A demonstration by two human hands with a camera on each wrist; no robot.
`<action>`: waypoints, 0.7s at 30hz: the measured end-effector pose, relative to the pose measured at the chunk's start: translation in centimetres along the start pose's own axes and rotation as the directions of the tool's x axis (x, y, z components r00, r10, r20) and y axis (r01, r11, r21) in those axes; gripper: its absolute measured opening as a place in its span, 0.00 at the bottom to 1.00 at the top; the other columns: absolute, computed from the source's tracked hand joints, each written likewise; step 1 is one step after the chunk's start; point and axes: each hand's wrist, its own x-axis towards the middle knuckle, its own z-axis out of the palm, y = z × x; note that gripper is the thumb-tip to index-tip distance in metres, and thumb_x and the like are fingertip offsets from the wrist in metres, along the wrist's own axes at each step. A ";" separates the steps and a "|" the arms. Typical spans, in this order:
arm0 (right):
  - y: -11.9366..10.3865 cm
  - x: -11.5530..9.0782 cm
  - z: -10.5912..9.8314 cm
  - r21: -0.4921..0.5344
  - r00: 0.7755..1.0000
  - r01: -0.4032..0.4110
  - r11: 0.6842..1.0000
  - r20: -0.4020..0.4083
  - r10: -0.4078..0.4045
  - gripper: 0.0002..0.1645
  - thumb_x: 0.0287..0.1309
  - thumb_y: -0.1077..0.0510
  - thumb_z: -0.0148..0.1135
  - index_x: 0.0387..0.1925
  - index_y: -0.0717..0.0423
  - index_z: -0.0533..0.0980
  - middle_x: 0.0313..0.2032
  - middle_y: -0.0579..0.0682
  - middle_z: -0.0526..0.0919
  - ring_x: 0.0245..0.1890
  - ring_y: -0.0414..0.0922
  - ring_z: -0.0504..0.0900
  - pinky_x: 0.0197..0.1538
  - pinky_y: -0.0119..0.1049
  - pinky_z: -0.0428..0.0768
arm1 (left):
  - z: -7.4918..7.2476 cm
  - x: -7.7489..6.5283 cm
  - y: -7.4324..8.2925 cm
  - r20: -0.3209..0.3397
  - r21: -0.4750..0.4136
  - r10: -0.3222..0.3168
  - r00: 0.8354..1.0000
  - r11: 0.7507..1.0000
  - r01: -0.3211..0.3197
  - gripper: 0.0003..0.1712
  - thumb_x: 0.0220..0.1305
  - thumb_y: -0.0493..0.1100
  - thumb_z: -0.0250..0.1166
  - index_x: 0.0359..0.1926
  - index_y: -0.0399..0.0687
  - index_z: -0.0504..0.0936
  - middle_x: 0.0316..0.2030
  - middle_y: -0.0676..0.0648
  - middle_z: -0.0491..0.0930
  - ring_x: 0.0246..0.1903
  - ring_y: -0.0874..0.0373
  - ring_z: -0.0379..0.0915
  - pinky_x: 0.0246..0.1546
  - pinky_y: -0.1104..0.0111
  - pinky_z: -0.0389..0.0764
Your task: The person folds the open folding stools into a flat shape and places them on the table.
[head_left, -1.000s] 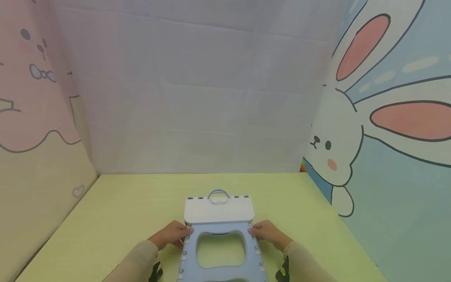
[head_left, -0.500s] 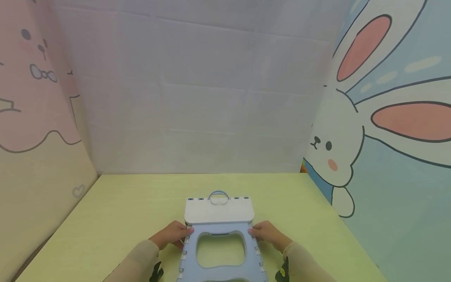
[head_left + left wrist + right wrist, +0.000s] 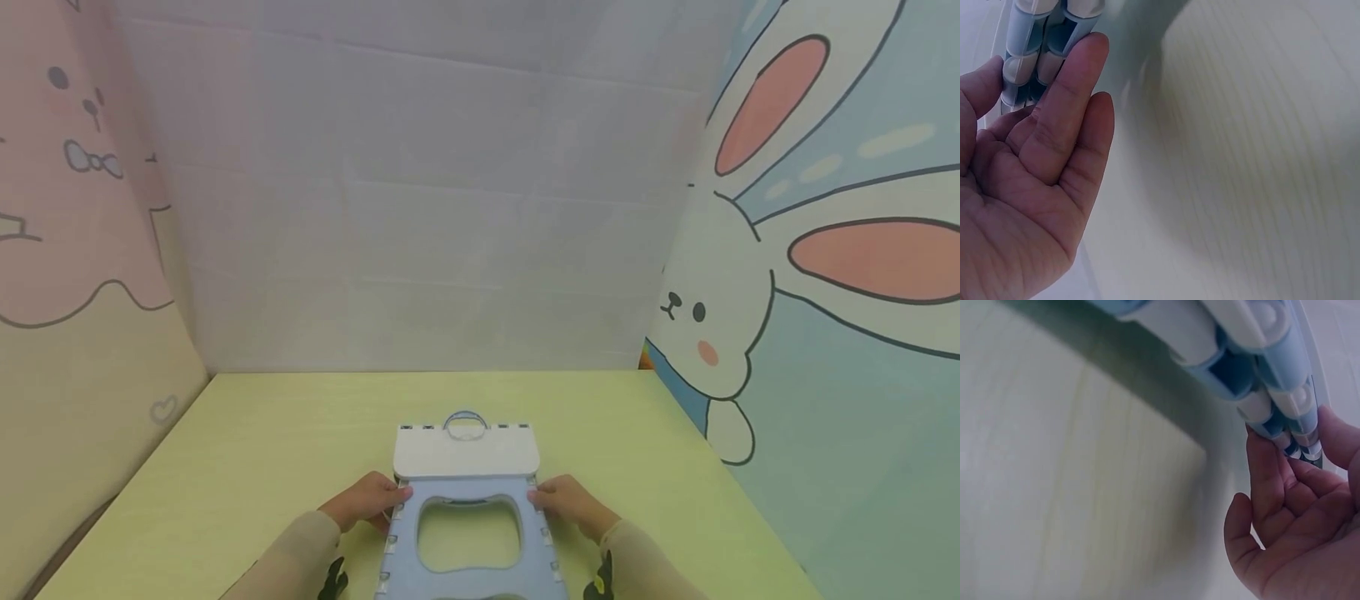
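Note:
A folded plastic step stool (image 3: 405, 558), pale blue with a white top panel (image 3: 467, 454) and a small carry handle (image 3: 465, 417), is held over the table at its front. My left hand (image 3: 369, 497) grips its left edge, thumb on the front face and fingers behind. On the opposite edge my right hand (image 3: 573, 502) holds it the same way. The left wrist view has the stool's hinged edge (image 3: 1022, 44) pinched between thumb and fingers. In the right wrist view, blue and white hinges (image 3: 1272, 381) run down to my fingertips. The stool's lower end is cut off by the frame.
A pale yellow table (image 3: 300, 417) spreads around the stool. A white sheet (image 3: 420, 208) hangs behind it. Printed cartoon panels stand on both sides, a rabbit panel (image 3: 720, 292) at right and a pink one (image 3: 90, 242) at left.
The stool's top edge and handle sit slightly lower in the head view than a second ago. Both hands keep the same hold.

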 end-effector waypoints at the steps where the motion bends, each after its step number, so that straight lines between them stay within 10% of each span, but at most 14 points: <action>1: -0.1 0.1 0.0 0.000 1.000 0.004 1.000 -0.005 -0.004 0.17 0.61 0.54 0.61 0.33 0.67 0.82 0.23 0.45 0.78 0.26 0.41 0.72 0.34 0.34 0.73 | -0.1 0.1 0.1 0.000 0.001 0.001 1.000 1.000 -0.001 0.19 0.70 0.44 0.57 0.32 0.29 0.82 0.26 0.43 0.83 0.25 0.49 0.82 0.30 0.61 0.83; 21: 0.1 0.6 0.8 -0.009 0.996 -0.053 0.999 -0.067 0.052 0.14 0.63 0.57 0.58 0.29 0.65 0.80 0.23 0.46 0.78 0.26 0.41 0.72 0.35 0.36 0.74 | 0.3 1.3 -1.0 -0.022 -0.003 -0.053 0.998 0.999 0.053 0.17 0.70 0.42 0.56 0.33 0.30 0.82 0.25 0.44 0.83 0.25 0.50 0.82 0.30 0.63 0.83</action>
